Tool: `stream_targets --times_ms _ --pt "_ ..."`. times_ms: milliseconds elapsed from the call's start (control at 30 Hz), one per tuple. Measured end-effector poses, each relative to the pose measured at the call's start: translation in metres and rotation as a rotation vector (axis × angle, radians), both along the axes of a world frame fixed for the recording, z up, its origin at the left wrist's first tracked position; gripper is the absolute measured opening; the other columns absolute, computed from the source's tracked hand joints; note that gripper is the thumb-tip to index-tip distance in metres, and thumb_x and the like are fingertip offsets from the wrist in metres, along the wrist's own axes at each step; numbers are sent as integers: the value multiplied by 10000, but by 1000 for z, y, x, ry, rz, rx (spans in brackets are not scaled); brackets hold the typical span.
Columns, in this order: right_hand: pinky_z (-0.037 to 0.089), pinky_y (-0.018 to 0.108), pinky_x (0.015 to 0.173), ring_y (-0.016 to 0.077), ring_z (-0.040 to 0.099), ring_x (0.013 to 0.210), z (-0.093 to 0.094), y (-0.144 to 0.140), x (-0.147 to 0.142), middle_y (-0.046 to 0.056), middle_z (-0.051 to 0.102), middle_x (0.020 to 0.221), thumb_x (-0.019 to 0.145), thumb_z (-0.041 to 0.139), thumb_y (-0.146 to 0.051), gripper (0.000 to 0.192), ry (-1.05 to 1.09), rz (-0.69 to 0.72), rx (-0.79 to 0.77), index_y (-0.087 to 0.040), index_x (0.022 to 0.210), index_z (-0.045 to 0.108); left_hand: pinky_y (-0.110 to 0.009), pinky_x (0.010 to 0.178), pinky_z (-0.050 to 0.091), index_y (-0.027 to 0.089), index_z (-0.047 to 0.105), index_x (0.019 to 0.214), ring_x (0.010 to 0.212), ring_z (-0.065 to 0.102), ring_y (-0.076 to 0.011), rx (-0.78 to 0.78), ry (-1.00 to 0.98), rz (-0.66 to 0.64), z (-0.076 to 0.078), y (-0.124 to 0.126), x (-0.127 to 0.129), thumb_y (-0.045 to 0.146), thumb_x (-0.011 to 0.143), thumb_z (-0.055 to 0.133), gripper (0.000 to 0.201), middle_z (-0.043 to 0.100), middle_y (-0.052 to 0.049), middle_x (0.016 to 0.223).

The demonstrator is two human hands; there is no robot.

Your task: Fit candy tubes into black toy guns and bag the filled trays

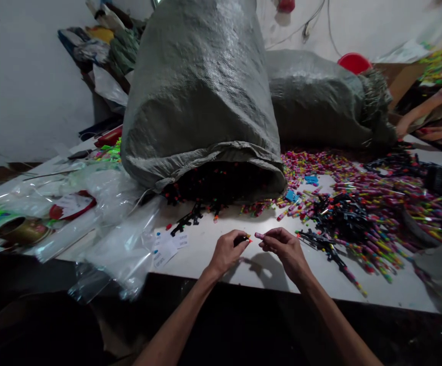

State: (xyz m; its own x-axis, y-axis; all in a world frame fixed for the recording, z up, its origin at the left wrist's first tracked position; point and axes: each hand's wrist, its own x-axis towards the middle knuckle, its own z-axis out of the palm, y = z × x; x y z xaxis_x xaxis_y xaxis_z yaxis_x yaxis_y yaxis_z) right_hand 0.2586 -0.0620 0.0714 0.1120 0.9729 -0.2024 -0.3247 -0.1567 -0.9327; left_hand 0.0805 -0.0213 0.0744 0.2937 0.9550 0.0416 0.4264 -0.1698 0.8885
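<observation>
— Two hands are seen low in the middle of the view, above the near edge of the white table (pixel 213 254). What is held in them?

— A small black piece with an orange tip (pixel 242 239) is pinched in the left hand (pixel 226 251), its fingers closed narrowly about it. A small pink tube (pixel 259 236) is pinched between thumb and fingertips of the right hand (pixel 284 246), likewise closed. The two pieces are held tip to tip, just apart, over a bare patch of table.

— What is found beyond the hands?

— A large grey woven sack (pixel 198 96) is laid on its side with its mouth turned toward the person, and black pieces with coloured tips (pixel 194 218) are spilled from that mouth onto the table. A second grey sack (pixel 320 96) is laid behind it to the right.

— And to the right of the hands?

— A heap of black parts (pixel 339 216) is piled near the right hand, and a wide scatter of small coloured tubes (pixel 388 203) is spread around and behind it. Two small blue pieces (pixel 300 188) are seen among them.

— What is seen on the left?

— Clear plastic bags (pixel 117 229) are strewn over that side, with small white paper labels (pixel 167 246) just beside them. A roll of brown tape (pixel 22 231) is lain further left. Whether anything is inside the bags cannot be told.

— Is anyone else in view?

— Another person's hands (pixel 430 124) are seen at the far right edge, well apart from the wearer's own
</observation>
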Motion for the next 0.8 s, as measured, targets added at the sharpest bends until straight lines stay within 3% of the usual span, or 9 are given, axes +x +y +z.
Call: stream_targets --times_ms 100,200,333,467,600,667,733,800 --pt "488 328 673 192 643 680 4 -13 -7 65 687 808 675 738 -434 411 -92 92 11 -150 959 650 -249 617 460 150 572 827 660 601 -135 -191 -357 172 5 -10 4 362 738 630 237 653 -24 747" --pt "481 324 657 194 627 667 4 -30 -24 65 685 769 719 691 -469 406 -183 169 8 -141 957 677 -238 551 449 154 518 837 600 594 -123 -341 -704 346 10 -16 13 383 697 669 307 654 -23 742" --pt "468 291 622 160 582 637 3 -50 -48 39 667 769 772 637 -471 382 -163 112 27 -158 988 667 -236 605 461 161 518 801 698 621 -132 -517 -983 555 16 -26 27 295 612 711 302 668 -31 797" --pt "478 285 600 158 575 630 0 -55 -59 47 667 818 748 649 -495 400 -98 -6 -45 -158 964 665 -224 520 419 166 536 863 592 570 -117 -630 -1084 568 14 -33 37 239 605 677 303 616 2 687" --pt "503 298 617 160 584 613 -2 -56 -58 42 661 780 726 653 -509 419 -169 -80 -85 -162 960 655 -196 518 393 192 537 960 543 518 -78 -436 -1124 732 14 -35 38 222 594 676 393 559 44 660" --pt "516 312 624 181 599 626 -5 -61 -53 42 662 750 706 651 -531 420 -265 -81 -63 -171 923 659 -194 512 387 180 545 882 526 514 -80 -406 -1114 800 14 -39 40 238 602 659 308 539 44 618" --pt "533 328 611 215 628 647 -12 -67 -45 54 678 766 663 664 -565 426 -321 -14 -65 -203 887 679 -200 479 369 155 534 736 489 508 -95 -497 -1107 799 10 -43 44 240 597 637 193 522 25 546" --pt "544 335 564 265 661 713 -25 -66 -40 75 694 835 619 666 -610 422 -361 64 -45 -268 861 711 -217 453 362 144 556 747 440 504 -113 -625 -1166 749 1 -43 49 185 547 635 219 515 17 505"
